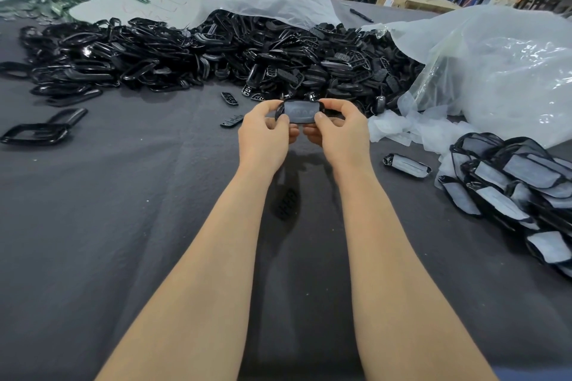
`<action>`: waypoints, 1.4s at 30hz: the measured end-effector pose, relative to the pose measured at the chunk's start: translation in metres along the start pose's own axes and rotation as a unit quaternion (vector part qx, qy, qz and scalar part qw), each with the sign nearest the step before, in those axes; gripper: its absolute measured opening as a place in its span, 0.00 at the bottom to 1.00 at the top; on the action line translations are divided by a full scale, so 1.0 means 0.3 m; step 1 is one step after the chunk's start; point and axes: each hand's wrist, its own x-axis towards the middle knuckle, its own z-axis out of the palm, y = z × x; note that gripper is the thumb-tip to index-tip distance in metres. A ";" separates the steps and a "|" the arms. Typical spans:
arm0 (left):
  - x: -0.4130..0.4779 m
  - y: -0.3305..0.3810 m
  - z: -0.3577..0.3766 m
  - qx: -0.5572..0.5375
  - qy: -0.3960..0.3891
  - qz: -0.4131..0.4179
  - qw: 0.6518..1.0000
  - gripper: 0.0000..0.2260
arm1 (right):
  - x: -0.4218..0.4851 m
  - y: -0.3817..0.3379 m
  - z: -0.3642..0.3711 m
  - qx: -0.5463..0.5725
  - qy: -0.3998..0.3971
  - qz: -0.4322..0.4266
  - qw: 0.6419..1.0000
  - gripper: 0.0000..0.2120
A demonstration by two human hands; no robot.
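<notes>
— What is held there?
— A glossy black oval plastic shell with a matte grey film face (298, 112), above the grey cloth table (123, 226).
— And the grip?
— The left hand (266, 136) and right hand (335, 133) pinch its ends; it spans between their thumbs.

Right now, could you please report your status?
Left hand and right hand both pinching the black oval plastic shell with grey film face, above the grey cloth table. Nothing in the way; pile of black plastic frames lies behind.
</notes>
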 end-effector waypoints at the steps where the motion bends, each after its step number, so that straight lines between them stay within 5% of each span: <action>1: 0.000 0.000 0.001 0.002 -0.001 0.000 1.000 0.14 | 0.000 0.001 0.001 -0.011 0.004 -0.004 1.000 0.08; 8: -0.015 0.000 0.004 0.041 -0.019 0.019 0.999 0.08 | 0.000 0.006 0.005 -0.056 0.008 -0.003 0.998 0.08; 16: -0.017 0.001 0.000 0.034 -0.012 0.003 0.999 0.16 | -0.007 0.006 0.015 -0.081 -0.013 -0.008 0.997 0.13; 32: -0.025 0.016 0.004 0.083 -0.003 0.010 0.997 0.13 | -0.025 -0.015 0.014 -0.079 -0.011 -0.010 0.997 0.11; 37: -0.037 0.076 0.064 0.068 -0.025 0.029 0.997 0.15 | -0.025 -0.068 -0.052 -0.102 0.033 -0.017 0.994 0.08; 42: -0.087 0.173 0.271 0.080 -0.101 0.072 0.989 0.12 | -0.018 -0.136 -0.269 -0.213 0.168 -0.068 0.960 0.11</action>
